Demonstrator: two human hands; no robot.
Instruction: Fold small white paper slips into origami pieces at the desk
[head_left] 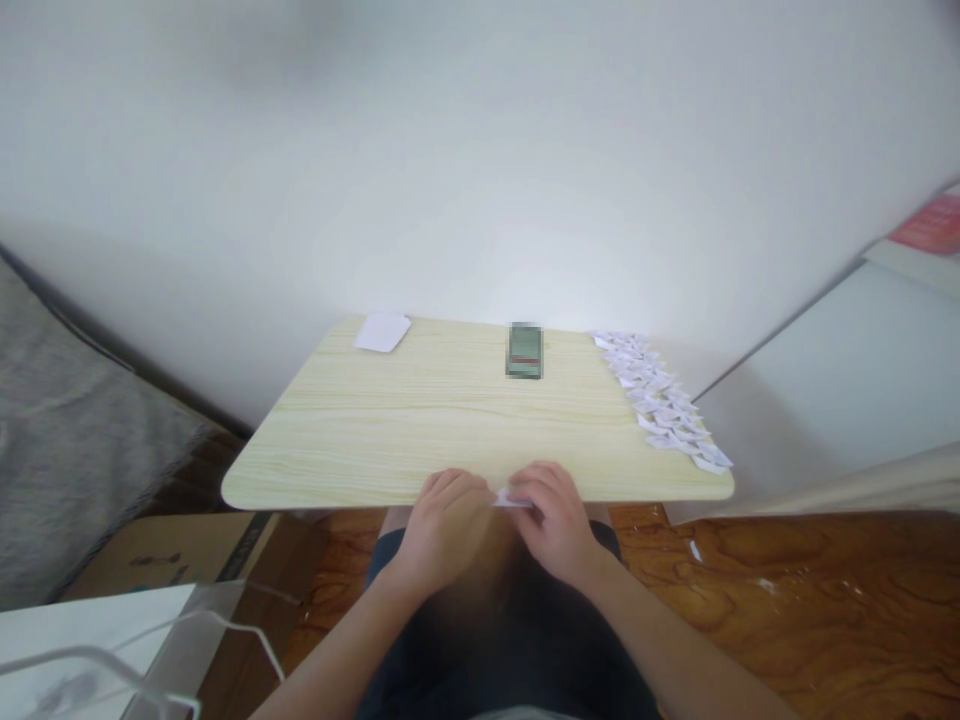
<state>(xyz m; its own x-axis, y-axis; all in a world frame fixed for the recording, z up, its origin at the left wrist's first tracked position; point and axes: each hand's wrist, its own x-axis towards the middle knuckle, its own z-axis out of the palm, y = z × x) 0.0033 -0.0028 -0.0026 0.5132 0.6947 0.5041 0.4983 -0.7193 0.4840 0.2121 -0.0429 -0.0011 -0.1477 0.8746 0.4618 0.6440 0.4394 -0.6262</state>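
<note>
At the front edge of the small wooden table (360, 420), a small piece of white folded paper (513, 497) is pinched between my two hands. My left hand (448, 515) has its fingers curled at the paper's left end. On the other end are the closed fingers of my right hand (551, 515). Much of the paper is hidden by the fingers. Several small folded paper pieces (660, 400) lie in packed rows along the table's right side. A stack of white paper sheets (382, 332) rests at the back left corner.
A phone-like object with a blurred screen (525, 351) lies near the table's back edge, by the white wall (480, 160). A cardboard box (165, 550) and white cables (217, 620) are at lower left. Paper scraps (696, 551) lie on the wooden floor.
</note>
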